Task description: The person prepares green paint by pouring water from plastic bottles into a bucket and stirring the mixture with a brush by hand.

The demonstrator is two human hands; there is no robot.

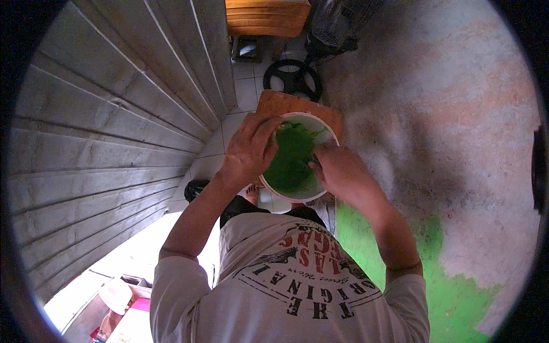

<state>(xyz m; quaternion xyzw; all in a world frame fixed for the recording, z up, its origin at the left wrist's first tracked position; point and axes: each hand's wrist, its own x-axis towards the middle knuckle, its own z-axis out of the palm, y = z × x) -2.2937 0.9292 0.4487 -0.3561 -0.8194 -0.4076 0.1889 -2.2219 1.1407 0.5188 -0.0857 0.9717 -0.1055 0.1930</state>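
A white bowl holding thick green mixture rests on an orange-brown wooden surface in front of my body. My left hand curls over the bowl's upper-left rim, gripping it, its fingertips partly hidden. Over the right side of the bowl, my right hand has its fingers closed around something dark and small at the edge of the mixture; I cannot make out what it is.
A ribbed grey panel runs along the left, a stained, partly green wall along the right. Ahead stand a black fan with a round base and an orange wooden piece over a tiled floor. A bright opening lies lower left.
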